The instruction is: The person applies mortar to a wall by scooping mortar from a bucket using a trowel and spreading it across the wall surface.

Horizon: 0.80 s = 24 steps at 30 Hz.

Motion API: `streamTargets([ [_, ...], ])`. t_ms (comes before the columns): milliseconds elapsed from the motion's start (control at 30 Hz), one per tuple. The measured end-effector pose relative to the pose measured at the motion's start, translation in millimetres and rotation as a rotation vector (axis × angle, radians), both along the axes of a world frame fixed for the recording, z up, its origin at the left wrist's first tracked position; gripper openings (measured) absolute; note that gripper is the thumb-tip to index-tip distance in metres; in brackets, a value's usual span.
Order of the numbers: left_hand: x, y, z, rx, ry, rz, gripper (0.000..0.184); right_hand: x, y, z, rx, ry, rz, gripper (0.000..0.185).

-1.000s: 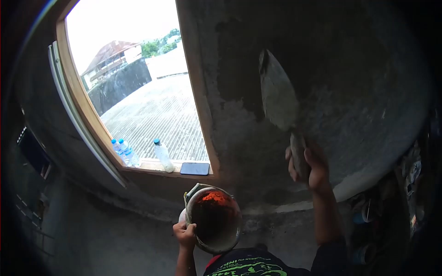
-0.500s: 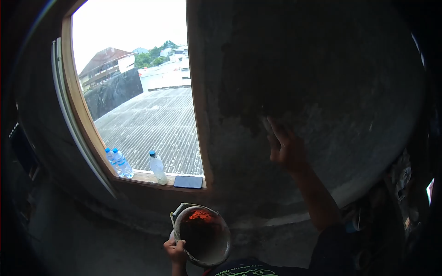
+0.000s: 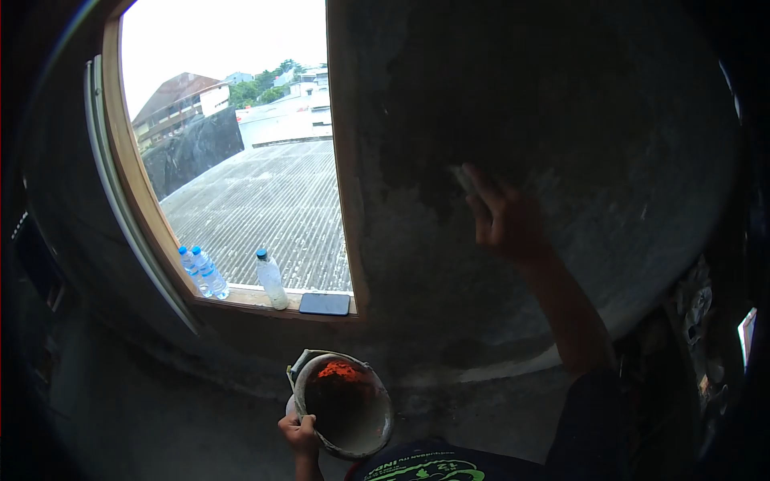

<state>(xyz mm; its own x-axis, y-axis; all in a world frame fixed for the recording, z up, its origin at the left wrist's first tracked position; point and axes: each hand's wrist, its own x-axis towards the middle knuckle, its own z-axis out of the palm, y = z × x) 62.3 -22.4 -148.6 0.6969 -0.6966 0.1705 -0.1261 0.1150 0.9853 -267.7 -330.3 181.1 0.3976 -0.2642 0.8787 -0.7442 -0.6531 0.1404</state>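
Observation:
My left hand (image 3: 300,434) is closed on the near-left rim of a round bucket (image 3: 383,421), which is tilted so its inside faces me. Its inside is mostly dark, with a bright orange-red patch near the top. Raised to the dark grey wall (image 3: 489,333), my right hand (image 3: 507,220) has its fingers closed around a small pale flat piece (image 3: 463,178), held against or very near a darker, damp-looking area. Dim light hides what kind of piece it is.
Left of the wall stretch is a wood-framed window (image 3: 346,240). On its sill stand two blue-capped water bottles (image 3: 210,274), another bottle (image 3: 271,282) with cloudy contents, and a dark phone (image 3: 325,304). Cluttered items sit in shadow at far right.
My right hand has moved up along the wall with the pale piece. The bucket has shifted slightly left in view, still in my left hand. The whole view has tilted a little.

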Motion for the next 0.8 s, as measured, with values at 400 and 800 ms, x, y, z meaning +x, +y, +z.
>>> streamTargets([
  [400,0,5,1,0.035,-0.033,-0.012,0.022,-4,-9,-39,-0.032,-0.158,-0.163,0.050],
  [800,0,20,-1,0.016,-0.057,0.049,0.026,-19,2,-69,-0.078,-0.262,0.137,0.043],
])
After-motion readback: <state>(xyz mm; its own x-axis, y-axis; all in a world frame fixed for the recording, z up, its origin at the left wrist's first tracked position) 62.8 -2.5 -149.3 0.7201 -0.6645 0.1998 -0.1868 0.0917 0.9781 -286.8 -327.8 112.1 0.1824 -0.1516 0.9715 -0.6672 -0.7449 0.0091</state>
